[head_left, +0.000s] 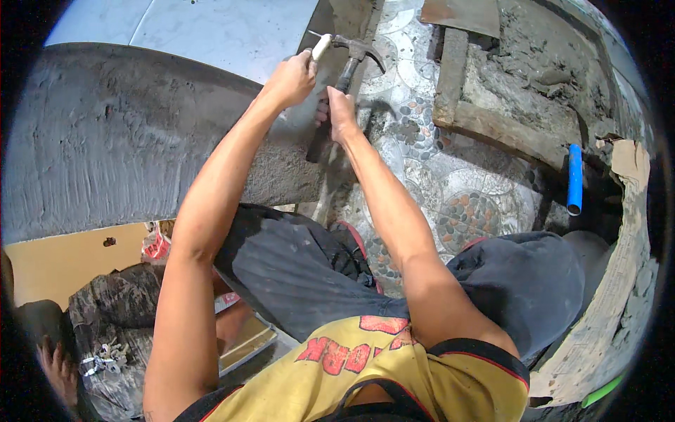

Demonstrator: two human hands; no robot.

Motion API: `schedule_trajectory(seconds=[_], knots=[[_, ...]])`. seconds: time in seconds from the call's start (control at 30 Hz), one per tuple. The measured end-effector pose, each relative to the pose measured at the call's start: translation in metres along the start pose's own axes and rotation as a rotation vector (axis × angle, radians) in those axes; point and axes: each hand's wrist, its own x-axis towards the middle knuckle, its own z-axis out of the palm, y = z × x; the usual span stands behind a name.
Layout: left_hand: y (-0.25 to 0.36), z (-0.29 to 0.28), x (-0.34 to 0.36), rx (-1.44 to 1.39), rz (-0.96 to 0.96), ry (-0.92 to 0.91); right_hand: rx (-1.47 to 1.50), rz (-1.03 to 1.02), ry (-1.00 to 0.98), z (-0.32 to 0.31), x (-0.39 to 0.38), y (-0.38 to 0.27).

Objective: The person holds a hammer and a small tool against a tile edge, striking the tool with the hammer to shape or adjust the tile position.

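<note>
My right hand (339,116) is wrapped round the dark handle of a claw hammer (357,50), its curved claw turned to the right. Just left of it, my left hand (294,79) is closed on a short cream-coloured stick-like piece (321,47). A thin dark point shows beside the top of that piece, next to the hammer head; I cannot tell which thing it belongs to. Both hands are above the edge of a grey tiled slab (211,32), whose near side is a rough cement-coated face (140,133).
Pebble-patterned floor tiles (471,214) lie between my legs and a wooden-framed bed of wet cement (527,98). A blue pipe (575,179) leans at the right, beside torn cardboard (598,302). Another person's hand (58,369) and patterned trousers (116,337) are at lower left.
</note>
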Motion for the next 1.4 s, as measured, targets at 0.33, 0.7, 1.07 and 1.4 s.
schedule_trajectory(seconds=[0.33, 0.7, 1.07, 1.4], knots=[[-0.003, 0.004, -0.001, 0.035, -0.006, 0.002, 0.042, -0.006, -0.014, 0.001, 0.001, 0.009], [-0.004, -0.006, -0.027, -0.350, -0.072, -0.329, 0.078, -0.063, -0.013, -0.006, -0.013, -0.020], [0.008, -0.041, 0.063, 0.902, 0.456, 0.049, -0.008, -0.120, 0.025, -0.027, 0.002, -0.050], [-0.002, -0.046, 0.164, 1.093, 0.891, -0.306, 0.081, -0.142, 0.056, -0.035, 0.007, -0.043]])
